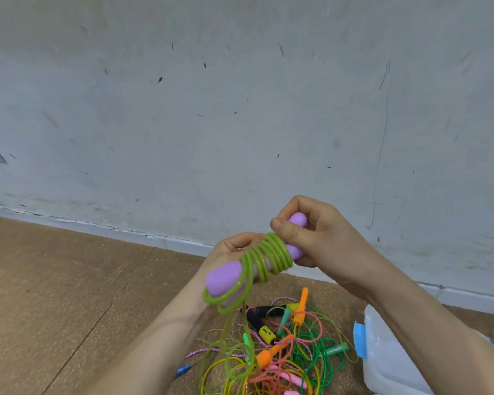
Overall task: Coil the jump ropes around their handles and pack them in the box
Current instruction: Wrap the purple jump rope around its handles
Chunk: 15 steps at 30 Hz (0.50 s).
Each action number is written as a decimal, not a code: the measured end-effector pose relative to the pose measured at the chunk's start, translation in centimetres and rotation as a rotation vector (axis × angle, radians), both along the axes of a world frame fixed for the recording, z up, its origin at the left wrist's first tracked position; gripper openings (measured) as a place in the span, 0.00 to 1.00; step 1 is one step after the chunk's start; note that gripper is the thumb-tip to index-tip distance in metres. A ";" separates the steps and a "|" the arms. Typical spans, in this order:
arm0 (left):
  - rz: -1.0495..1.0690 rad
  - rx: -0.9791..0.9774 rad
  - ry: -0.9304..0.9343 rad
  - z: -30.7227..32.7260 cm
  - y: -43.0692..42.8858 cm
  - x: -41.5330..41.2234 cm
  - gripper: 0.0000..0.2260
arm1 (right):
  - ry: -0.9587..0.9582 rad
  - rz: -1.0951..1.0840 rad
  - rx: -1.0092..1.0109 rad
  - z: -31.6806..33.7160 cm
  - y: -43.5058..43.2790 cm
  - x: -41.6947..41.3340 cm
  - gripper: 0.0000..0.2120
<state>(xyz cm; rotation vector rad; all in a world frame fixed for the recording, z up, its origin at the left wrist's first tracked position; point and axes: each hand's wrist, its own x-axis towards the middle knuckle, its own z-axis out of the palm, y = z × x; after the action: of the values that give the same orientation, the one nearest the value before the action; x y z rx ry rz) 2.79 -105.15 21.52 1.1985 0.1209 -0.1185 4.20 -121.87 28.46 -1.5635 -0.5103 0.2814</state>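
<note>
1. Rope (pixel 271 253): green, wound in close turns round the purple handles (pixel 226 276), which I hold in the air above the pile (pixel 285 352). Its loose tail hangs down into that tangle.
2. Left hand (pixel 230 249): it cradles the handles, fingers curled round their far side, to steady the bundle.
3. Right hand (pixel 322 235): thumb and fingers pinch the handles' upper end beside the last turn, probably so the coil cannot slip.
4. Box (pixel 382 357): on the floor (pixel 69 280) to my right, near the pile, ready for packing.
</note>
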 end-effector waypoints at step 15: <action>0.270 0.621 -0.320 -0.6 -4.0 -1.1 0.06 | 0.204 -0.123 0.327 -1.0 -0.2 2.2 0.06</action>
<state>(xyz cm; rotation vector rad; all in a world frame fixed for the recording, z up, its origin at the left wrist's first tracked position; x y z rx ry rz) 1.66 -109.16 20.93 1.7884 0.0359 0.3742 6.37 -122.10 27.41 -1.2269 -0.2821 0.2468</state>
